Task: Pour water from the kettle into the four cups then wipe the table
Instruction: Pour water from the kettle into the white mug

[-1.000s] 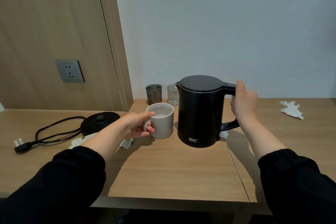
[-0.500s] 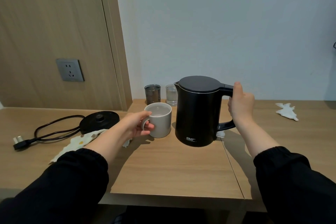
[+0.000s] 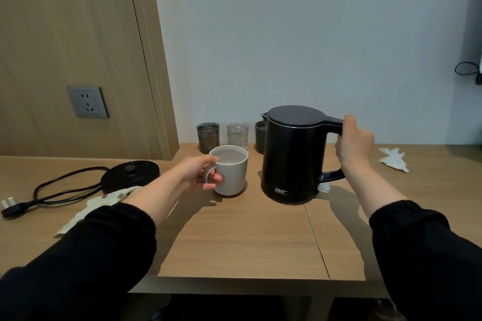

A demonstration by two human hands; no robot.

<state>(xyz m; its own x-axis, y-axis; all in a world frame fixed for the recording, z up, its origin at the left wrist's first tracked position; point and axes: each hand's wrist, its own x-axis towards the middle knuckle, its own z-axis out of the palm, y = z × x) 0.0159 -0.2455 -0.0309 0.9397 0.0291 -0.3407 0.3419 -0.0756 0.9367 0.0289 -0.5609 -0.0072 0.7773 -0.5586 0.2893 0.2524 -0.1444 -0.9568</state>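
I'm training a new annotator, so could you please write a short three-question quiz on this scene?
1. True or false: the kettle stands on its power base.
2. Which hand holds the white mug by its handle?
3. The crumpled tissue lies: A) right of the kettle; B) inside the mug; C) on the power base.
Key: 1 false, the base lies apart at left; 2 the left hand; 3 A.

Wooden table [image 3: 247, 242], bearing: black kettle [image 3: 290, 159], white mug [image 3: 232, 172], smoked glass [image 3: 208, 135], clear glass [image 3: 237, 134], seemingly a dark cup [image 3: 259, 135] behind the kettle, kettle base [image 3: 130, 176] with cord [image 3: 60, 190], patterned cloth [image 3: 88, 210], crumpled tissue [image 3: 393, 161] far right.
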